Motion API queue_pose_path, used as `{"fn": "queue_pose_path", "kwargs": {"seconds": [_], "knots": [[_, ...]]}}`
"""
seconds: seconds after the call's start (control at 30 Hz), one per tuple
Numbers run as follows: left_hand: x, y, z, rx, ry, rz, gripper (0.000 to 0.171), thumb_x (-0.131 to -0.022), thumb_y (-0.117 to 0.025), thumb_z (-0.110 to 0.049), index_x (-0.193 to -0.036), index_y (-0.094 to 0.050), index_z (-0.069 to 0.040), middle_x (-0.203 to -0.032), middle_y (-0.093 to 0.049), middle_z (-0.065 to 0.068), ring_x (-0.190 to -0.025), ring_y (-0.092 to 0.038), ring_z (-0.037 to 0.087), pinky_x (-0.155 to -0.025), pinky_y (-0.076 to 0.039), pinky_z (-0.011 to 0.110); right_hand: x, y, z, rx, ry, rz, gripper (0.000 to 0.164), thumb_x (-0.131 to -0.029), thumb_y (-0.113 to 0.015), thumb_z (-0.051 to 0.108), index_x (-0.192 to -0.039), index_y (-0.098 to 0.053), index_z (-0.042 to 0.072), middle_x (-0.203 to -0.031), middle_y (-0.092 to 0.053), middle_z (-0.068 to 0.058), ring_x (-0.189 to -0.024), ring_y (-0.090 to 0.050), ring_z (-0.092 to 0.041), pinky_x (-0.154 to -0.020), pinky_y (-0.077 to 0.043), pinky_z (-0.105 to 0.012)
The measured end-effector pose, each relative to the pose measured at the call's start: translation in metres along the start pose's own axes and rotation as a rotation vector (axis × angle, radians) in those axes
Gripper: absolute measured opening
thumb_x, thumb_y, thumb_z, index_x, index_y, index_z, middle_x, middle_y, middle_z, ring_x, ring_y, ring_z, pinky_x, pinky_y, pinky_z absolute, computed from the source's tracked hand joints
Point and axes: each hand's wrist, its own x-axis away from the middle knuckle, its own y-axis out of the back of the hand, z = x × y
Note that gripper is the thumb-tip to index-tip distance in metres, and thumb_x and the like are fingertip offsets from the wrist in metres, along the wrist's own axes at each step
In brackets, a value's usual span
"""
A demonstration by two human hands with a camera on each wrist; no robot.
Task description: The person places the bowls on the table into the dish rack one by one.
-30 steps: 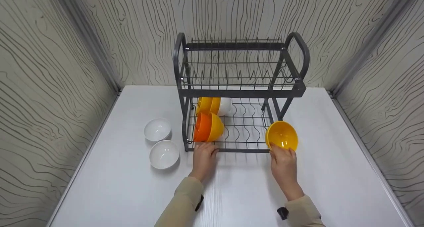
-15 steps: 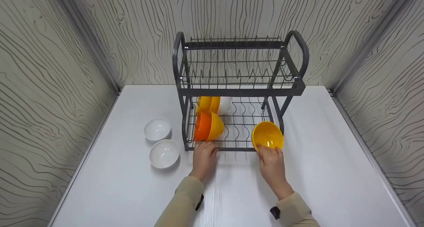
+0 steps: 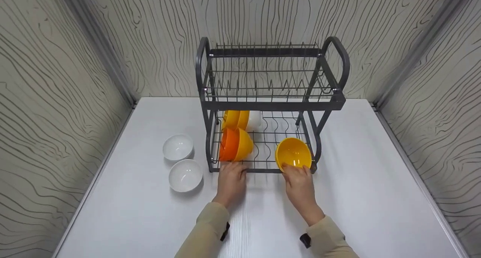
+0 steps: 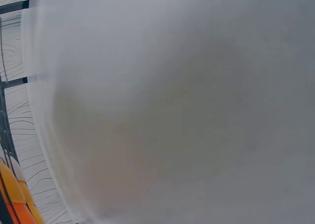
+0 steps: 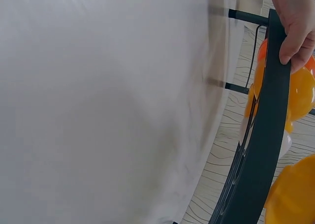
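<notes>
My right hand (image 3: pixel 300 186) pinches the near rim of a yellow bowl (image 3: pixel 294 152), which is tilted with its inside facing me. This bowl overlaps the right front of the dish rack's lower tier (image 3: pixel 268 142); its outside shows in the right wrist view. With thumb in front, my left hand (image 3: pixel 231 181) grips the rack's front rail (image 5: pixel 268 120). Just behind that hand, an orange bowl (image 3: pixel 228 147) and a yellow bowl (image 3: pixel 245 147) stand nested on edge. Two more yellow bowls (image 3: pixel 231 119) and a white bowl (image 3: pixel 255 120) sit behind them, partly hidden by the upper tier.
Two white bowls stand upright on the white table left of the rack, a farther one (image 3: pixel 178 147) and a nearer one (image 3: pixel 185 175). The dark upper tier (image 3: pixel 270 106) with wire slots overhangs the lower one. Patterned panels (image 3: pixel 169 36) enclose the table.
My right hand has carried the yellow bowl leftward, from the rack's right front corner to over the lower tier. The left hand has kept its place on the rail.
</notes>
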Motion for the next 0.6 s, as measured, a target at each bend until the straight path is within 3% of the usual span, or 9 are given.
{"fn": "queue_pose_path", "kwargs": {"seconds": [0.23,0.4,0.6], "knots": [[0.001,0.005,-0.015,0.142,0.137,-0.025,0.017,-0.083,-0.062,-0.010,-0.097,-0.071,-0.013,-0.095,-0.069,-0.001,-0.101,-0.060,0.022,-0.103,-0.034,0.047,-0.001,-0.007,0.009,0.012,0.041,0.036,0.023,-0.073,-0.074,0.004,-0.094,-0.068,0.008,-0.094,-0.072,-0.006,-0.085,-0.065,-0.026,-0.091,-0.045,-0.057],[0.004,0.011,-0.030,0.270,0.266,0.033,0.019,-0.086,-0.061,-0.012,-0.103,-0.069,-0.013,-0.105,-0.067,-0.001,-0.108,-0.057,0.021,-0.105,-0.036,0.045,0.000,-0.012,0.015,-0.004,0.084,0.036,0.024,-0.073,-0.074,0.003,-0.095,-0.068,0.008,-0.096,-0.072,-0.005,-0.085,-0.065,-0.025,-0.089,-0.046,-0.057],[0.004,0.019,-0.044,0.637,0.432,0.121,0.028,-0.093,-0.054,-0.027,-0.120,-0.059,-0.018,-0.119,-0.059,-0.003,-0.113,-0.054,0.016,-0.099,-0.046,0.035,0.000,-0.018,0.025,-0.011,0.128,0.044,0.020,-0.073,-0.074,0.006,-0.093,-0.069,0.009,-0.096,-0.072,-0.004,-0.086,-0.064,-0.024,-0.090,-0.045,-0.055]]}}
